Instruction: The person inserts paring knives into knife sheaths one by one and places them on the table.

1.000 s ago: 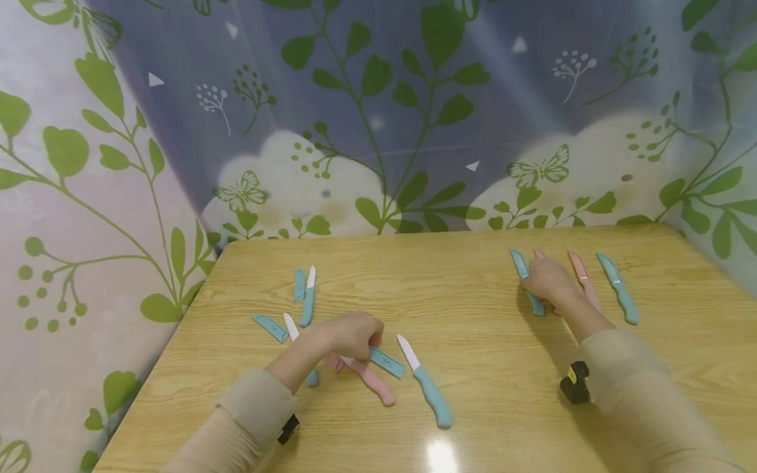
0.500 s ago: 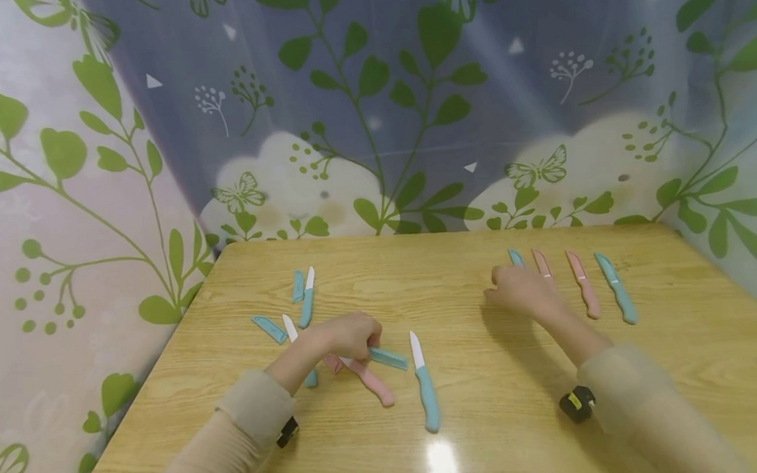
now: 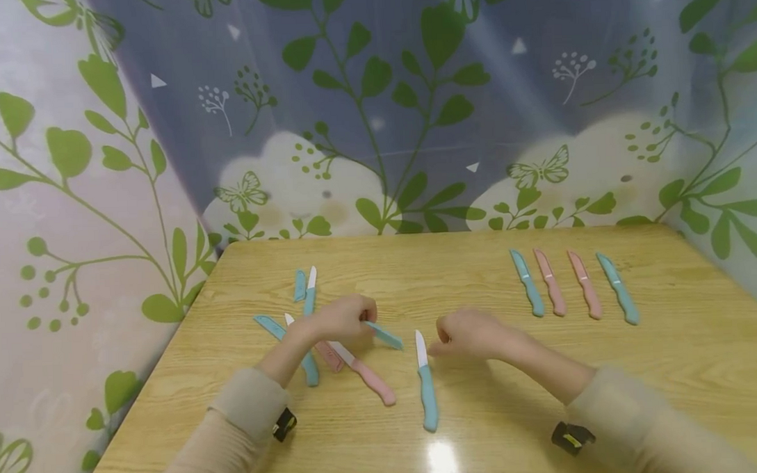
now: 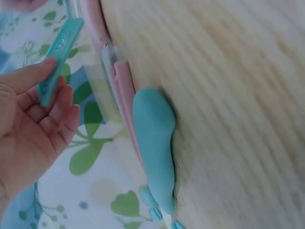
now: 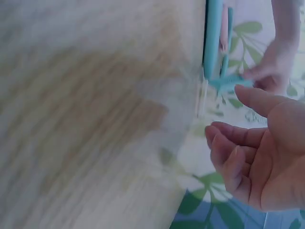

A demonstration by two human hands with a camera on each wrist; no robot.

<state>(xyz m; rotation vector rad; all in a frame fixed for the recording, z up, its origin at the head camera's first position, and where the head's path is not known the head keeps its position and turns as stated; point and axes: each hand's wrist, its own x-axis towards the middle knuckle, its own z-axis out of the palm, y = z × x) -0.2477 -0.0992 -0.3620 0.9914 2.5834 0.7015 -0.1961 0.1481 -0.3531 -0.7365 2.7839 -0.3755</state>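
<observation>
My left hand (image 3: 345, 317) pinches a blue knife sheath (image 4: 61, 57) between thumb and fingers, lifted off the table. Just right of it lies an unsheathed blue-handled knife (image 3: 427, 395), its white blade (image 3: 421, 348) pointing away from me. My right hand (image 3: 472, 333) hovers beside that blade, holding nothing; in the right wrist view its thumb and loosely bent fingers stand apart. Below the left hand lie a bare pink-handled knife (image 3: 374, 383) and a pink sheath (image 3: 329, 355). Another blue-handled knife (image 3: 310, 370) is partly hidden by the left wrist.
Farther left are a blue sheath (image 3: 269, 326), another blue sheath (image 3: 300, 285) and a bare blue-handled knife (image 3: 309, 294). At the right, several sheathed knives, blue (image 3: 527, 283) and pink (image 3: 550, 282), lie in a row on the wooden table (image 3: 684, 393). A patterned curtain (image 3: 374, 111) hangs behind.
My right hand has moved left from the row of sheathed knives to the bare blue knife. The blue knife has turned straighter. My left hand has raised the blue sheath a little.
</observation>
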